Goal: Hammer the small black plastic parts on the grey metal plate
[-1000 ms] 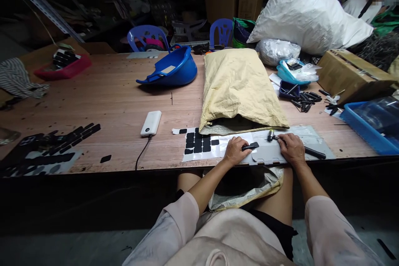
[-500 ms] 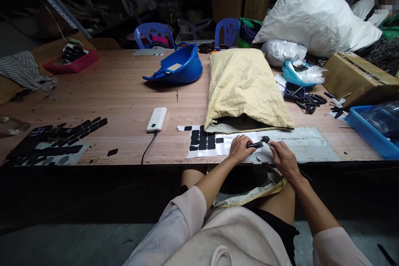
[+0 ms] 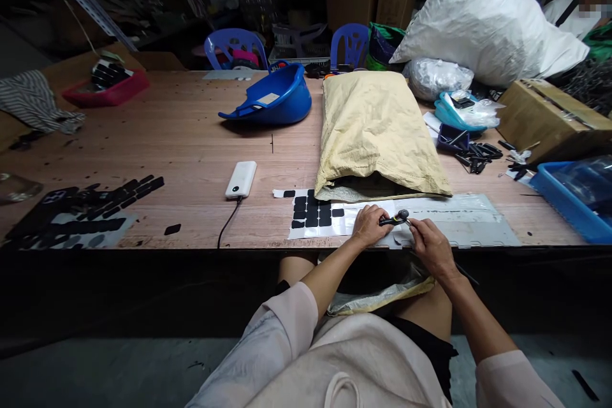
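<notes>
My left hand (image 3: 370,225) is closed around a short black handle-like piece (image 3: 389,221) that points to the right. Closed too, my right hand (image 3: 433,245) pinches a small piece with a round black head (image 3: 403,214) and a thin metal stem. The round head meets or overlaps the black piece's right end; I cannot tell whether they are joined. Under the hands lies a white backing sheet (image 3: 350,224), with several black rounded pads (image 3: 312,211) on its left part. A grey flat board (image 3: 473,223) extends to the right.
Beyond my hands lies a yellowish woven sack (image 3: 377,127), its mouth facing me. To the left are a white power bank (image 3: 241,180) with a cable and a blue scoop-like basin (image 3: 282,99). A blue tray (image 3: 564,207) and loose black parts (image 3: 478,156) are on the right.
The round-headed piece has come left against the end of the black piece, with my right hand shifting slightly left. My left hand stays about where it was, still holding the black piece.
</notes>
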